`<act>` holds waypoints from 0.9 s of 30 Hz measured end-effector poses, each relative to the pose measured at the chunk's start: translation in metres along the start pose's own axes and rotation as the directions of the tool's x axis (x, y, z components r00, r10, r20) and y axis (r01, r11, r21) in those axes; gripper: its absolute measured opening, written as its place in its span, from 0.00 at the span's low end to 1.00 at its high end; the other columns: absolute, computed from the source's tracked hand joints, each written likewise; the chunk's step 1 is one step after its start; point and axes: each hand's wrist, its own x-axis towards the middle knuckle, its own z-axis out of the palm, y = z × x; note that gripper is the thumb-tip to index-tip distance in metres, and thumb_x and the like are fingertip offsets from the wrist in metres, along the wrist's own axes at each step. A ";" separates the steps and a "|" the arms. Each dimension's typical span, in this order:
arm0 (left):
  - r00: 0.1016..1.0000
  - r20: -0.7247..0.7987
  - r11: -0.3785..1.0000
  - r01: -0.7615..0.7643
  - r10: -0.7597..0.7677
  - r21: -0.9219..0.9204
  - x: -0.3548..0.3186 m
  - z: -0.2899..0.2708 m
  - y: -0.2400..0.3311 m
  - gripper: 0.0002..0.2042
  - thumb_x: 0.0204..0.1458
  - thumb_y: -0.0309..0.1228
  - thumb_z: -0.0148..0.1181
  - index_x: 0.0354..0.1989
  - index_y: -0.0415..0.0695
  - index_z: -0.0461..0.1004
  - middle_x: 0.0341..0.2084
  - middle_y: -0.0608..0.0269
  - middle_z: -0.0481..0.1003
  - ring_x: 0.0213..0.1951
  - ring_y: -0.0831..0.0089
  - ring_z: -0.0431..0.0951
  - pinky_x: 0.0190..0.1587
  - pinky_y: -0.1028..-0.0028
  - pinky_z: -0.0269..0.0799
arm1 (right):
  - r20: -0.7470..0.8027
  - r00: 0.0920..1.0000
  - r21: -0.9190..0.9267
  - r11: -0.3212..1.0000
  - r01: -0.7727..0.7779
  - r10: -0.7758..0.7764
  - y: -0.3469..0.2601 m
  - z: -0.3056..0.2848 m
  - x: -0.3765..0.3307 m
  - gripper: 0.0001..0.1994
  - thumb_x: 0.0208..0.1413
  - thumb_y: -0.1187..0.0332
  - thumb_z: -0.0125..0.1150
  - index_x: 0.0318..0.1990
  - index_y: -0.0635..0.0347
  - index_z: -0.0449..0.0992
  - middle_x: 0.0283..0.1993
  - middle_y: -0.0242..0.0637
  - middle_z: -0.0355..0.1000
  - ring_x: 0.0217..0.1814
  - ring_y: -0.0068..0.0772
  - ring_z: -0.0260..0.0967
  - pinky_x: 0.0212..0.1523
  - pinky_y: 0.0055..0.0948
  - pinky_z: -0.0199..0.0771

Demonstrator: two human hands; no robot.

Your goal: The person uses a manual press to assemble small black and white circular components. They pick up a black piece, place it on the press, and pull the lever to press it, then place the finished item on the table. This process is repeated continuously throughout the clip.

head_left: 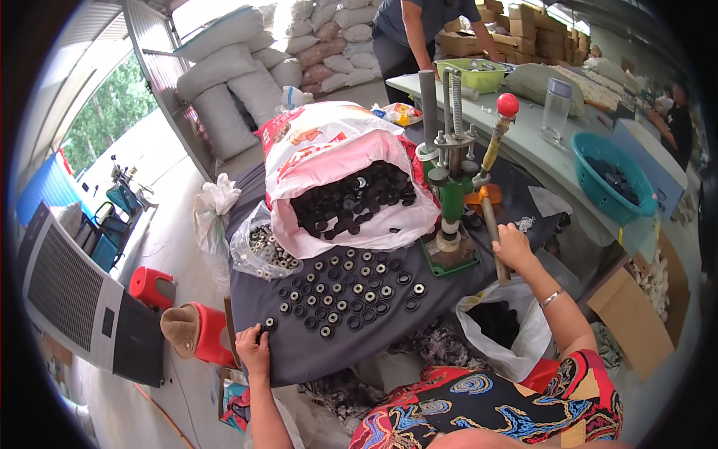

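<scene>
At the table's left front edge, my left hand (253, 350) pinches a black ring with a metal centre (270, 323). My right hand (513, 248) is wrapped round the lever (490, 218) of a green hand press (451, 200). Several black rings (354, 322) lie spread over the dark grey cloth (288, 359), many with metal pieces in their centres. Behind them a large white and red sack (336, 150) lies with its mouth facing me, full of small black parts (355, 198). Beside it sits a clear bag of metal pieces (271, 251).
A white bag with black parts (497, 325) hangs below the press. To the right, a long table holds a teal basket (613, 176), a clear bottle (556, 112) and a green basin (479, 75). Red stools (152, 287) and an air cooler (78, 292) stand left. Another person (419, 34) leans over the far table.
</scene>
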 end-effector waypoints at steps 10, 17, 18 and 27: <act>0.999 -0.023 0.999 -0.029 0.029 0.014 0.000 0.000 -0.001 0.12 0.36 0.21 0.68 0.33 0.39 0.78 0.30 0.56 0.77 0.36 0.59 0.75 0.42 0.65 0.70 | -0.022 0.999 -0.014 0.999 -0.034 0.034 0.030 0.004 0.014 0.14 0.46 0.68 0.56 0.40 0.66 0.68 0.37 0.57 0.72 0.42 0.61 0.71 0.44 0.51 0.71; 1.000 -0.010 1.000 -0.010 0.011 0.015 0.002 0.001 0.002 0.12 0.35 0.21 0.68 0.33 0.39 0.78 0.30 0.56 0.77 0.36 0.59 0.75 0.42 0.65 0.70 | -0.225 0.973 -0.047 0.998 0.038 -0.048 0.017 -0.041 0.008 0.08 0.51 0.68 0.57 0.31 0.65 0.72 0.34 0.52 0.72 0.38 0.56 0.72 0.39 0.49 0.72; 1.000 -0.005 1.000 0.002 -0.002 0.007 0.002 0.003 0.001 0.13 0.35 0.21 0.68 0.33 0.39 0.78 0.30 0.56 0.77 0.36 0.59 0.75 0.42 0.65 0.70 | -0.401 0.910 0.086 0.985 0.148 -0.101 0.006 -0.058 0.004 0.07 0.52 0.70 0.59 0.29 0.65 0.73 0.31 0.47 0.71 0.33 0.48 0.73 0.35 0.41 0.72; 0.999 -0.009 0.998 0.040 -0.040 0.051 -0.010 -0.008 -0.007 0.13 0.36 0.21 0.68 0.33 0.40 0.78 0.31 0.56 0.77 0.37 0.59 0.75 0.43 0.65 0.70 | -0.935 0.087 -0.063 0.403 0.913 -0.344 -0.118 -0.263 -0.058 0.20 0.51 0.61 0.59 0.45 0.70 0.70 0.40 0.48 0.66 0.38 0.33 0.63 0.39 0.29 0.65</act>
